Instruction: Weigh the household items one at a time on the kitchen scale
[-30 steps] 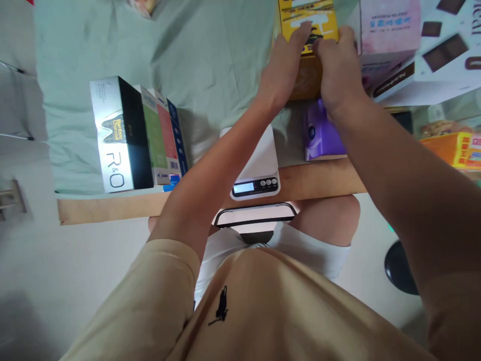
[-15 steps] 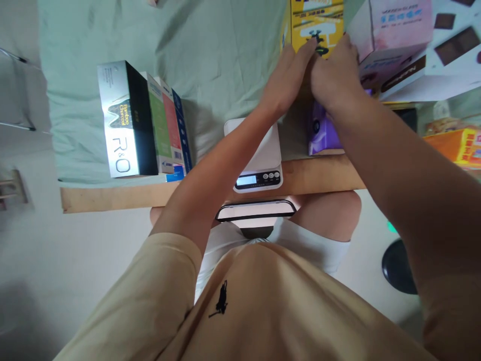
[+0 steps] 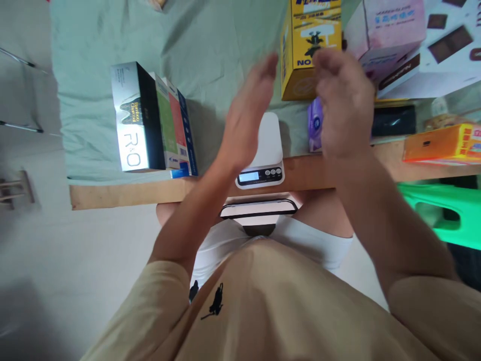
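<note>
My left hand is held above the cloth and the left edge of a white kitchen scale, fingers stretched forward and a little blurred, holding nothing. My right hand is in front of a yellow box, its fingertips overlapping the box's front right part. No grip shows in its loosely extended fingers; whether they touch the box I cannot tell. Partly covered by the right hand is a purple package. The scale's display is lit, its reading too small to make out, and its plate is partly behind the left hand.
On the left stand a silver-and-black box and several slim cartons. A pink box, a white box with brown squares and an orange package are at right. A green stool is below the wooden edge.
Both hands have come back from the yellow box and moved apart, the left one toward the scale. The yellow box's front now shows more. The view has shifted slightly.
</note>
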Tool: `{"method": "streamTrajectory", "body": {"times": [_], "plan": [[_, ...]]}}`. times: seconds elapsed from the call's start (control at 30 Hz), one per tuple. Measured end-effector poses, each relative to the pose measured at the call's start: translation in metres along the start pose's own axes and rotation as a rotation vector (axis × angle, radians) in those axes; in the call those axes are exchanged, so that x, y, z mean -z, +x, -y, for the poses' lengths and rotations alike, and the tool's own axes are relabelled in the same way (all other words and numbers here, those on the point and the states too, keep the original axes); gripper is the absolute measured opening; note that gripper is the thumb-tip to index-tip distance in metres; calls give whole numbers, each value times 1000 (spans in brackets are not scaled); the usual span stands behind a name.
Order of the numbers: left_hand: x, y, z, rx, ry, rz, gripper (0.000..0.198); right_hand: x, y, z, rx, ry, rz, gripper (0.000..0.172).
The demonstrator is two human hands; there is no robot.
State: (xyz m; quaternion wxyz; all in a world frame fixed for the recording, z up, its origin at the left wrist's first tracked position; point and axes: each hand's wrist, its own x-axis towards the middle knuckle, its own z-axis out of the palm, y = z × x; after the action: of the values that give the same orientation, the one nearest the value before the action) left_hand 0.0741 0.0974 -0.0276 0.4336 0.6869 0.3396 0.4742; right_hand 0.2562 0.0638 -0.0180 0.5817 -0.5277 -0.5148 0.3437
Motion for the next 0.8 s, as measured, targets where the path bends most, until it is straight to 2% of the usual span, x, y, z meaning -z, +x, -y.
{"method": "streamTrajectory", "body": {"times": [0.07,0.13,0.17,0.2,0.27,0.33,0.43,0.5,0.57,0.67,0.8], "plan": [[29,-63,-33,24,-136,41,54,-12,-47,9,-45,114,29,39],[51,-120,-53,-28,-134,-66,49,-30,-89,9,-113,160,64,39],[61,-143,-57,-92,-73,-189,49,-40,-106,8,-145,171,86,40],[70,-161,-56,-150,-16,-399,48,-53,-119,6,-178,183,131,43],[89,-184,-45,-202,64,-697,47,-80,-133,6,-226,205,253,53],[110,-190,-28,-159,91,-857,47,-109,-134,10,-241,217,373,65],[139,-180,-8,53,108,-912,56,-150,-124,22,-185,169,481,76],[152,-166,-2,169,108,-870,67,-171,-118,31,-129,100,541,77],[157,-152,1,180,97,-800,77,-187,-115,40,-80,11,590,77],[155,-141,3,136,82,-692,85,-199,-114,49,-55,-133,649,79],[145,-141,2,156,40,-599,84,-204,-117,57,-97,-201,715,79]]}}
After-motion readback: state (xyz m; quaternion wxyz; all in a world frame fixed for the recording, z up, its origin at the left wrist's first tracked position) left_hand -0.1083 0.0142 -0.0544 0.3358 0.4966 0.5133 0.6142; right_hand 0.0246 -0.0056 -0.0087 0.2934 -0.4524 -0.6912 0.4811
